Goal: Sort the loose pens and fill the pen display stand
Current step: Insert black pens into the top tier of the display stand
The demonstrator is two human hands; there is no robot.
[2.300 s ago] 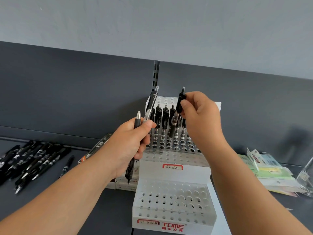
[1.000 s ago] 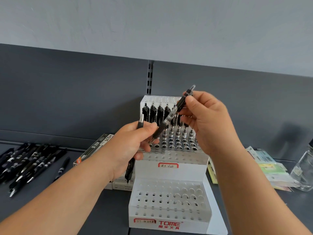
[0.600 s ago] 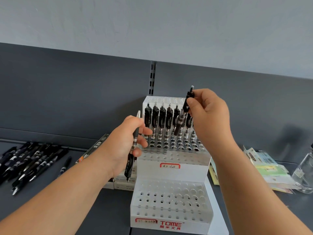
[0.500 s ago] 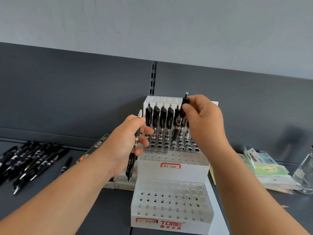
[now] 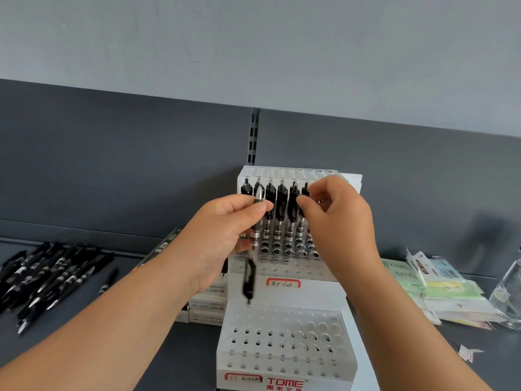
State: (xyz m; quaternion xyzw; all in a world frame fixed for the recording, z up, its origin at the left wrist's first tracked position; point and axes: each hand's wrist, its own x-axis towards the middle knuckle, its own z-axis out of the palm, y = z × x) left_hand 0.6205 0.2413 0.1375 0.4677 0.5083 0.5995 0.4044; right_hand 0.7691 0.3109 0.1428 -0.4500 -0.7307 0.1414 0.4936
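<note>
The left hand [image 5: 222, 230] grips a black and silver pen [image 5: 249, 279] upright in front of the white plastic stand with round holes [image 5: 284, 296]. The right hand [image 5: 338, 221] pinches the top of a black clip pen [image 5: 305, 191] standing in its back rows. Loose black pens [image 5: 50, 275] lie left of it.

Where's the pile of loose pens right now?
Head view, far left: the pile of loose pens lies on the dark shelf, beyond the left forearm and apart from the pen display stand.
</note>
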